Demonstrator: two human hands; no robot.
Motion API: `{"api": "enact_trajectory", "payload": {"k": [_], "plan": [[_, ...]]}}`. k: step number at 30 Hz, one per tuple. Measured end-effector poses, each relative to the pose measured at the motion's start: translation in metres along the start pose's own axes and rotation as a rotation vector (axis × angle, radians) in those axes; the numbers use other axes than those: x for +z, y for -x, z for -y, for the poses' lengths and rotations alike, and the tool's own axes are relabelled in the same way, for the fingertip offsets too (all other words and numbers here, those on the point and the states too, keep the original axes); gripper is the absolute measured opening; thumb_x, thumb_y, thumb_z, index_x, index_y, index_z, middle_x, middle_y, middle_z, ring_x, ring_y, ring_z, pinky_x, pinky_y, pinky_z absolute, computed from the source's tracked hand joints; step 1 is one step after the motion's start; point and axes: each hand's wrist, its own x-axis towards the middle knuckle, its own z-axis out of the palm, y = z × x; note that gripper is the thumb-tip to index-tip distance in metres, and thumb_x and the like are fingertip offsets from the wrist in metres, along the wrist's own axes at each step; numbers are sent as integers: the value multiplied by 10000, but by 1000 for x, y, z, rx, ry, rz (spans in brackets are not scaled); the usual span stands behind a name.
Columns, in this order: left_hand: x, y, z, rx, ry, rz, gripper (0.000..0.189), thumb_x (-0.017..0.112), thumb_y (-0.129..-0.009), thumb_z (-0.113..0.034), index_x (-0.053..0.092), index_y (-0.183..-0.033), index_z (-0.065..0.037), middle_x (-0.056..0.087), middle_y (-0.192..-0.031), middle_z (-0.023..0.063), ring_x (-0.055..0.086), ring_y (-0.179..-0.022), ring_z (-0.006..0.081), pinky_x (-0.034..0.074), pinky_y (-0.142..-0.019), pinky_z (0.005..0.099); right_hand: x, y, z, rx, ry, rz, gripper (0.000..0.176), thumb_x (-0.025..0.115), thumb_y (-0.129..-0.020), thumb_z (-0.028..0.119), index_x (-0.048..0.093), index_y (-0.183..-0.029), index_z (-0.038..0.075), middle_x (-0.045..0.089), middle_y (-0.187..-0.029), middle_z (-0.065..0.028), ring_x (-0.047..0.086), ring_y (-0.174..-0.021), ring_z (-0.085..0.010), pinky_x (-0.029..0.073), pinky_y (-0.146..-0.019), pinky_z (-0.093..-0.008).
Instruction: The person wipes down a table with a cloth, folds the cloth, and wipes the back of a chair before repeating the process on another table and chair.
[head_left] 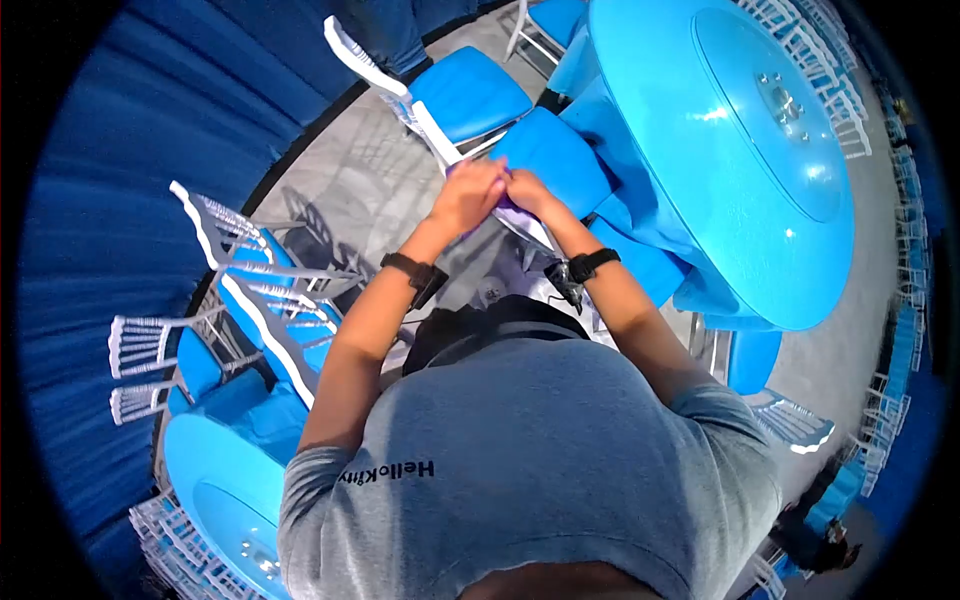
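The round table (650, 120), draped in blue, fills the upper right of the frame. Just to its left stands a white chair (430, 125) with a blue seat. Its top rail runs diagonally from upper left down toward centre. A purple cloth (507, 208) lies on that rail, along the same slant, directly under both hands. The left hand (468, 195) is curled closed over the cloth's upper-left part. The right hand (530, 190) pinches it just beside, knuckles touching the left. Neither hand is nearer; they meet on it.
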Motion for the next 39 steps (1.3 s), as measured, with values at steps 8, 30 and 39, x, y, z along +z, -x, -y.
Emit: {"api": "enact_trajectory", "payload": {"k": [8,30,39], "plan": [[-17,-19,10,510,87,417,525,611,-718,-151,435,-1196,-26,538,-1077,137,503,-1005,289,405,-841,382,-32,91,68,406,390,105,480,372,-860,392,610,-790,-18,594,-764,-236,570,-738,-400,446,-680,-464],[-60,-90,139,869,38,837,467,571,-762,-324,507,-1059,31,561,-1064,188,540,-958,334,404,-843,406,84,-26,139,684,590,-823,350,438,-844,250,590,-969,-39,596,-1004,-188,526,-1009,-323,388,-883,-375],[-55,-140,172,535,102,1257,363,478,-841,-326,590,-922,10,595,-892,216,568,-806,359,434,-703,417,27,-76,120,871,63,-465,492,343,-827,382,625,-790,-20,617,-804,-210,583,-730,-368,443,-666,-429]]}}
